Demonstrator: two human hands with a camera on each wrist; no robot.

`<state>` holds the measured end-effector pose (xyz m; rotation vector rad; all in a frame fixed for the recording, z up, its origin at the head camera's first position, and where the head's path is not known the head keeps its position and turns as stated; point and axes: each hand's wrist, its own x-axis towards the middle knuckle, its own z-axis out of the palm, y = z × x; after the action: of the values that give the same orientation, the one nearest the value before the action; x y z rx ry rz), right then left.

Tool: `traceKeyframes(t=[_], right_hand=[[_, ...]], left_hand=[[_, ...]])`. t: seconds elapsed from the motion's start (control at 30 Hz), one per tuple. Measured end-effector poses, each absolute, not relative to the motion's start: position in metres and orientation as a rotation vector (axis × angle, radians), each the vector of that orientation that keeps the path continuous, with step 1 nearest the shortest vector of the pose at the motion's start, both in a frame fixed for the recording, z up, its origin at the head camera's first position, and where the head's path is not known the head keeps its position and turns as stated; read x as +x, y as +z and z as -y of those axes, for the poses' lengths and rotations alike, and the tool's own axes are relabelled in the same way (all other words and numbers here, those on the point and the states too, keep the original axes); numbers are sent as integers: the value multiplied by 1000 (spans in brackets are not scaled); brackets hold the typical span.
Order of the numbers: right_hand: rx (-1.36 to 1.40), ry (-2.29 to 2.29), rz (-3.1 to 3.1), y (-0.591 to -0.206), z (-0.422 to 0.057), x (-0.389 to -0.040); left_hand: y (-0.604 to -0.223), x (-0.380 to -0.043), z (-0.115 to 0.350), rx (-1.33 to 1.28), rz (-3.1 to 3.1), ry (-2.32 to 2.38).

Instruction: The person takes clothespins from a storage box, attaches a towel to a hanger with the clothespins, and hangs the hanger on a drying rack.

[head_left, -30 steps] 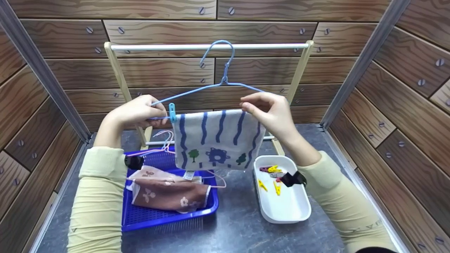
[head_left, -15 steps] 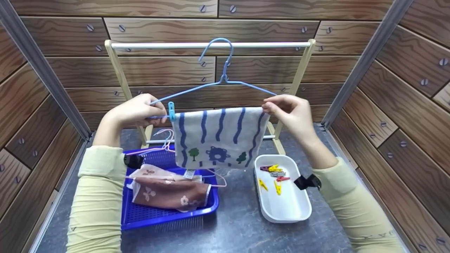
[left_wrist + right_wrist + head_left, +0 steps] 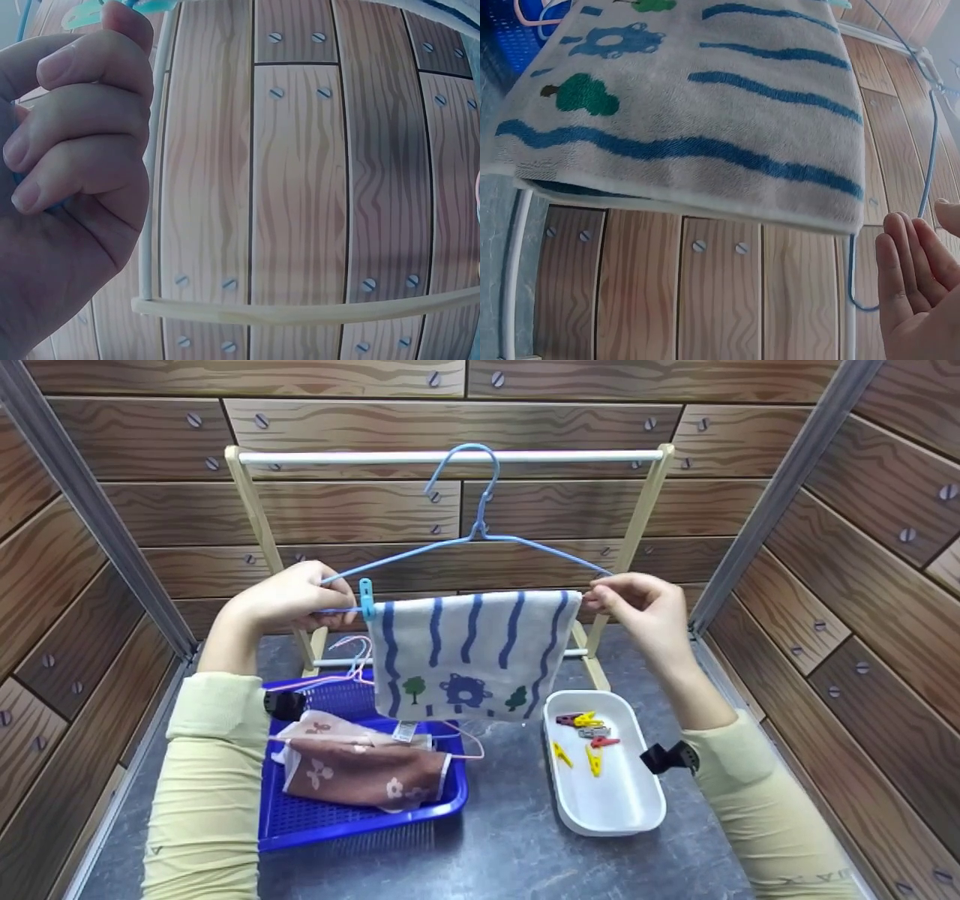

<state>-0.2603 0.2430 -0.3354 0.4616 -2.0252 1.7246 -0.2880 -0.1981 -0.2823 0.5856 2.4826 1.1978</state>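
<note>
Shifted: over the last half second my right hand [image 3: 646, 611] has slid outward, off the upper right corner of the striped towel [image 3: 469, 649], to the right end of the blue hanger [image 3: 478, 532]; my left hand [image 3: 292, 596] stays at the left end.
Near, tabletop [image 3: 510, 829] left: blue basket [image 3: 420, 814], a brown flowered cloth [image 3: 352, 776] lying in it and reaching its right edge.
Near, tabletop right: white tray [image 3: 607, 806], its pegs [image 3: 594, 763] mostly toward the far edge.
Towel: hangs from the hanger's lower bar, between my hands, well above the tabletop.
Clip: a light blue peg [image 3: 366, 598] stands at the towel's upper left corner.
Right fingers: nearly straight, thumb apart from them, wire running behind; whether they touch it I cannot tell.
Left fingers: curled closed round the hanger's left end.
Far: wooden rack [image 3: 253, 510] toward the tabletop's far edge; the hanger's hook overlaps its white rail [image 3: 562, 457] from above, contact unclear.
Farthest: plank-patterned wall [image 3: 360, 510].
</note>
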Motion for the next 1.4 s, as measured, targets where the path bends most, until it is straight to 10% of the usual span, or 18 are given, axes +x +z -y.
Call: traceKeyframes(t=[1.4], right_hand=[[-210, 2199, 1962, -461, -296, -292]], left_hand=[[-288, -289, 202, 574, -2447, 1216]])
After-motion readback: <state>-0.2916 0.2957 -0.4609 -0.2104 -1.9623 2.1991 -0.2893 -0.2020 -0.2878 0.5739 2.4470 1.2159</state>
